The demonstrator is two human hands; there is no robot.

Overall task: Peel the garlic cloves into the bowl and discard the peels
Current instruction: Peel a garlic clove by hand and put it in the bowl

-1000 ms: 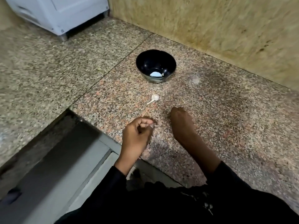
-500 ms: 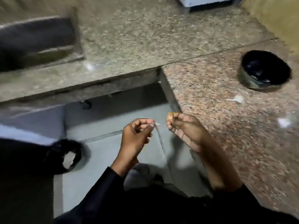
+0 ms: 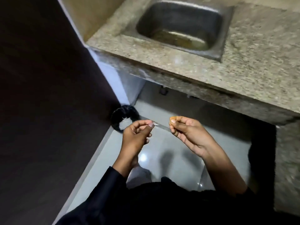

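Left hand (image 3: 135, 135) is curled nearly closed, thumb pressed to forefinger on a thin pale sliver of garlic peel (image 3: 156, 124) that pokes out toward the other hand. Right hand (image 3: 186, 132) is likewise pinched narrow, its fingertips (image 3: 173, 121) holding a small tan scrap of peel (image 3: 172, 118) at the very top of the grip; whether any clove is tucked behind it cannot be told. Both hands hang over the grey floor (image 3: 170, 153), apart from each other, with the stone bench (image 3: 243, 65) and its steel sink (image 3: 180, 25) beyond them. Just past the left hand, down on the floor by the dark wall, sits a round black bin (image 3: 119, 113) with pale scraps showing inside, likely the place for the peels. No bowl is in view.

Such peel looks papery and almost weightless, so it should cling to damp skin and drift rather than drop cleanly; a pinch at its edge between thumb and forefinger suits it, and releasing it probably calls for a rub or flick of the fingers close above the bin. It tears easily, so small bits may stay stuck.
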